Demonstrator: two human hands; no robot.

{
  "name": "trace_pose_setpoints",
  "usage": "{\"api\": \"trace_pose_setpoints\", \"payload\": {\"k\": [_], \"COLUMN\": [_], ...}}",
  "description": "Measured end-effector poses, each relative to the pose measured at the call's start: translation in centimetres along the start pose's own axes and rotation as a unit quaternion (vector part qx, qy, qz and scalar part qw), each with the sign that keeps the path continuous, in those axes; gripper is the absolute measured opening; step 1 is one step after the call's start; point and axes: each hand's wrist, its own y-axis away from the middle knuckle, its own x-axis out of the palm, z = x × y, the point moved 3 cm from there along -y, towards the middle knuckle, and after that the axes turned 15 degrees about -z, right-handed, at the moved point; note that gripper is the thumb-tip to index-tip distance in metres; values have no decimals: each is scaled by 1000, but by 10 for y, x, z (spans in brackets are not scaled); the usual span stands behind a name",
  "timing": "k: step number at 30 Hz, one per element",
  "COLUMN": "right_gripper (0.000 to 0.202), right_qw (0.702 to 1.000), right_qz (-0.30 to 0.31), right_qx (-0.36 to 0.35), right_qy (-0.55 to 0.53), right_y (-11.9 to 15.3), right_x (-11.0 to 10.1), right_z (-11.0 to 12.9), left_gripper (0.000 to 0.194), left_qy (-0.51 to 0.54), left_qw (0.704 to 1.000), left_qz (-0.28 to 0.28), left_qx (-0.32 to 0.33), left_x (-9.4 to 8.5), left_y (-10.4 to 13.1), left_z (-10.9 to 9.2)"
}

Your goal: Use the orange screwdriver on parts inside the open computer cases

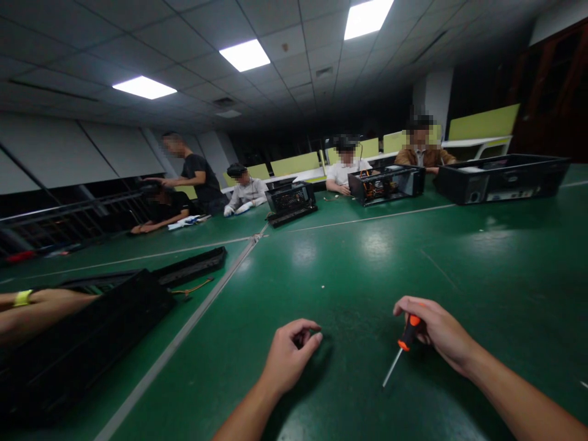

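An orange and black screwdriver [408, 335] is held in my right hand [434, 327], its metal shaft slanting down to the left over the green table [358, 263]. Thumb and fingers wrap round the handle. To the left, my left hand [294, 352] is just above the table with its fingers curled. A gap shows between its thumb and fingertips, and nothing is visible in it. Bare table surface lies between the two hands.
A black computer case [92, 343] stands at the left, with another person's arms [50, 303] reaching into it. Orange cables [195, 288] lie beside it. Across the table are more cases [388, 184], [505, 179] and several people.
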Motion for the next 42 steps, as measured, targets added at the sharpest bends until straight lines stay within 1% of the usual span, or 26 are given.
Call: {"api": "trace_pose_setpoints", "payload": {"k": [5, 11, 18, 25, 42], "right_gripper": [36, 35, 36, 37, 35], "right_qw": [1000, 1000, 1000, 1000, 1000], "right_qz": [-10, 10, 9, 12, 8], "right_qx": [5, -7, -9, -7, 0], "right_qy": [-2, 0, 3, 4, 5], "right_y": [1, 0, 2, 1, 3], "right_x": [0, 1, 1, 0, 1], "right_z": [1, 2, 5, 3, 6], "left_gripper": [25, 25, 27, 27, 27], "left_qy": [-4, -6, -4, -2, -4], "left_qw": [1000, 1000, 1000, 1000, 1000], "left_qz": [2, 2, 1, -2, 3], "left_qx": [0, 3, 1, 3, 2], "left_x": [0, 0, 0, 0, 0], "left_y": [0, -1, 0, -1, -1], "left_z": [-1, 0, 1, 0, -2]}}
